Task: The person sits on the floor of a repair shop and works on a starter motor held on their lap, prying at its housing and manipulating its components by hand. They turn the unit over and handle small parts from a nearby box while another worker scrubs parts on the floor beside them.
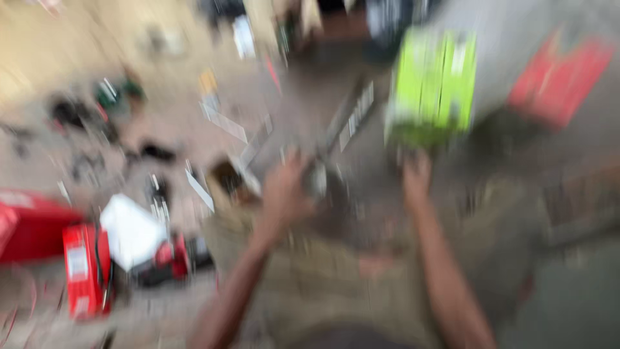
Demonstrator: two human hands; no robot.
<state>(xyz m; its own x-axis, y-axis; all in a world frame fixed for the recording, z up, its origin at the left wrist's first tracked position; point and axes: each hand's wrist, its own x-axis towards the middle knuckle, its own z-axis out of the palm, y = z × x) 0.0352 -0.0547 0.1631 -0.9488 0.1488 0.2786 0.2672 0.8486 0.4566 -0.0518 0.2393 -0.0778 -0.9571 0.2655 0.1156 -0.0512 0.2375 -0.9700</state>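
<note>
— What is the ground like?
— A dusty tan floor [58, 45], all blurry, with small dark bits in the upper left.
— Any colours?
— Red boxes [84, 271] at lower left, and a red thing [558, 81] at upper right.

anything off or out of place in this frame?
Too motion-blurred to judge damage. Many small parts and tools lie scattered loosely over the floor at left. Both hands, left hand and right hand, reach toward a dark item between them; the grip is unclear.
</note>
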